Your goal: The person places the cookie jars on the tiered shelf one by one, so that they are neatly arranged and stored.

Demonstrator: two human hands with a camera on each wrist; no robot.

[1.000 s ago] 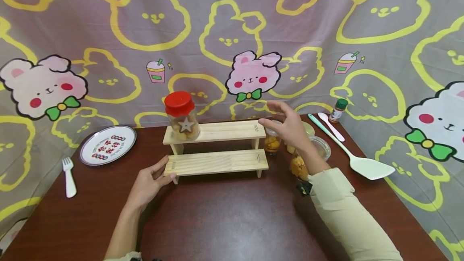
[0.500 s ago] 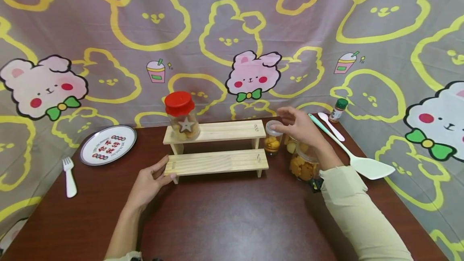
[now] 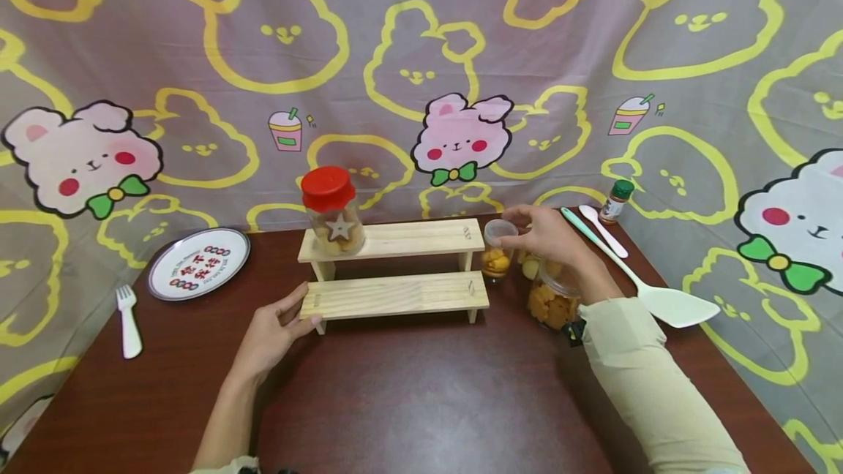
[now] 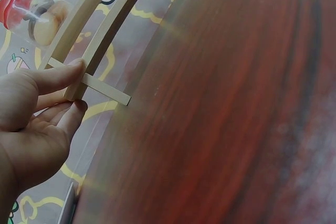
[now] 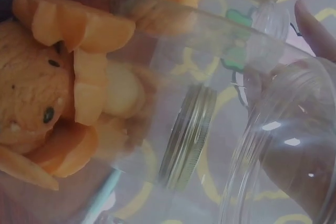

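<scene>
A two-tier wooden shelf rack (image 3: 395, 295) stands mid-table. My left hand (image 3: 266, 339) pinches the left end of its lower board, thumb on one face and fingers on the other, as the left wrist view (image 4: 39, 114) shows. A red-lidded jar (image 3: 332, 214) with a star mark sits on the upper board's left end. Right of the rack is a small clear jar (image 3: 496, 262) holding yellow pieces. My right hand (image 3: 549, 236) is beside that jar's top, thumb and fingers spread around it; contact is unclear. Below the hand stands a larger open jar of orange biscuits (image 3: 552, 306).
Another jar with pale contents (image 3: 529, 265) is partly hidden behind my right hand. At right lie a spatula (image 3: 678, 306) and a white spoon (image 3: 606, 232), with a green-capped bottle (image 3: 617, 202) behind. A plate (image 3: 199, 265) and a white fork (image 3: 129, 324) lie left.
My right hand moved right and down from above the rack's right end to the small jar's top, lowering slightly in the last half second. My left hand stays on the rack.
</scene>
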